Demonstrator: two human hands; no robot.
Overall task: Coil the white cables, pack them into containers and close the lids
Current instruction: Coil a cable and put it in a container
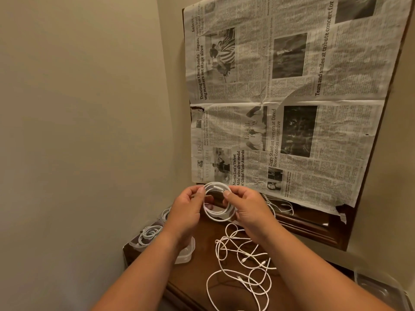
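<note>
Matt cable over polished wood.
I am holding a coiled cable [219, 205] whose white sheath is looking matt; the table [197, 281] is shining as dark glossy wood, the left container [186, 254] is showing clear smooth plastic, the far newspaper [292, 122] crinkled matt paper.

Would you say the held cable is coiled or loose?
Coiled: the cable forms stacked round loops, pinched by the left hand and right hand.

White cables, one coiled and others loose, beside a clear container.
The coiled cable [219, 204] stands as a neat upright ring, pinched between the left hand [187, 209] and right hand [249, 209]. Below it, loose cables [242, 261] sprawl tangled. At left, the clear container [132, 242] holds another coil [149, 235].
</note>
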